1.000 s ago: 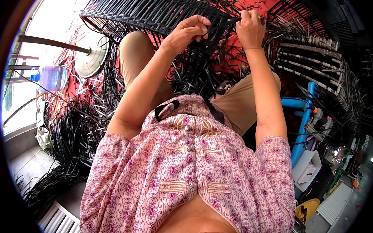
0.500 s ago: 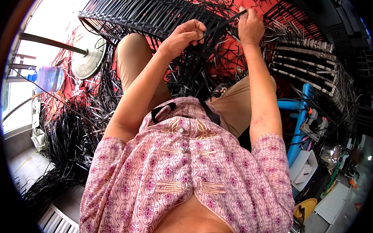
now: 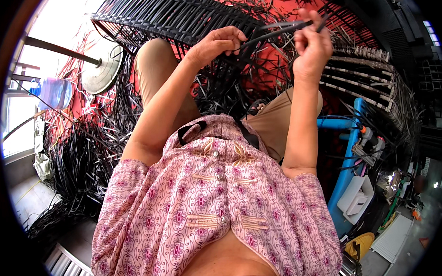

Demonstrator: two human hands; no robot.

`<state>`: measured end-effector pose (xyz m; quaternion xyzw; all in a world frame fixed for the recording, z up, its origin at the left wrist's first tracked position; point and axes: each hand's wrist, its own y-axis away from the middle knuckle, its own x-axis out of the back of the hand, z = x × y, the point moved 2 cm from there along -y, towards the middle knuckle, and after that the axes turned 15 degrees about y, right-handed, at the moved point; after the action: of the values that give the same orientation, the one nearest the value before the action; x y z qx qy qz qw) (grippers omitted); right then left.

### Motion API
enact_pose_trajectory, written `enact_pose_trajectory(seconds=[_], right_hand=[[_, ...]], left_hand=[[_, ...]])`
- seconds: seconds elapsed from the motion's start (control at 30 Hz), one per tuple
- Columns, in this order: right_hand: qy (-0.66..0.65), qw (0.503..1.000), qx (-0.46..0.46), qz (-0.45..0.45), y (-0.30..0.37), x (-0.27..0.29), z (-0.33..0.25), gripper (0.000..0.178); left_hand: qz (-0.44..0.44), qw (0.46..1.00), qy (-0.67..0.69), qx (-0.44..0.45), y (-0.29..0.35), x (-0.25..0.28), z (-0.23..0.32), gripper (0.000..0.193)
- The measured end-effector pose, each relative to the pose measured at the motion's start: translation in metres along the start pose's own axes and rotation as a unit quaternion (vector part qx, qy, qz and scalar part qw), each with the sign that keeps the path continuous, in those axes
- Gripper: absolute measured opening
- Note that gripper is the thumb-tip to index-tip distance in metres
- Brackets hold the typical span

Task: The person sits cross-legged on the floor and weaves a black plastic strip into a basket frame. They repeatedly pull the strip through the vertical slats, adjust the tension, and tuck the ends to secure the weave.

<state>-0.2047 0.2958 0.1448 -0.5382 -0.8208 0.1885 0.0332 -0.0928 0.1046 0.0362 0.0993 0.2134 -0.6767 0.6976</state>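
Observation:
A long black woven frame (image 3: pixel 178 18), wrapped in flat plastic strips, lies across the far side in front of my knees. At its right end my left hand (image 3: pixel 217 44) is closed, fingertips pinching a black strip (image 3: pixel 276 34) where it leaves the weave. That strip runs up to the right, stretched between my hands. My right hand (image 3: pixel 311 54) is raised beyond the frame's end, slightly blurred, with the strip's other end between its fingers. What lies under my left fingertips is hidden.
Loose black strips (image 3: pixel 80 157) pile up at left and between my legs, over a red floor (image 3: pixel 277 82). A round metal base with a pole (image 3: pixel 99 74) and a water bottle (image 3: pixel 56 92) stand at left. At right are a brown-and-white woven piece (image 3: pixel 360 79) and a blue stool frame (image 3: pixel 348 162).
My right hand has moved to the right and a little nearer, drawing the strip out longer. My left hand stays at the frame's end, almost unmoved.

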Motion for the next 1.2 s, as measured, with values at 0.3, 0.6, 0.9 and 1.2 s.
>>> enact_pose_trajectory(seconds=[0.3, 0.6, 0.9, 1.2], right_hand=[[-0.131, 0.988, 0.019, 0.073, -0.019, 0.050, -0.004, 0.028], [-0.328, 0.916, -0.163, 0.165, -0.031, 0.128, 0.078, 0.012], [-0.452, 0.864, -0.198, 0.096, -0.024, 0.149, 0.102, 0.014], [0.208, 0.895, 0.249, -0.307, 0.114, 0.023, -0.137, 0.019]], left_hand=[[0.023, 0.999, 0.037, 0.020, 0.000, 0.009, -0.005, 0.018], [0.023, 0.999, 0.046, 0.011, 0.001, 0.003, -0.001, 0.015], [0.028, 0.998, 0.055, 0.012, 0.003, 0.007, -0.004, 0.016], [-0.016, 1.000, -0.009, 0.024, 0.002, -0.004, 0.004, 0.011]])
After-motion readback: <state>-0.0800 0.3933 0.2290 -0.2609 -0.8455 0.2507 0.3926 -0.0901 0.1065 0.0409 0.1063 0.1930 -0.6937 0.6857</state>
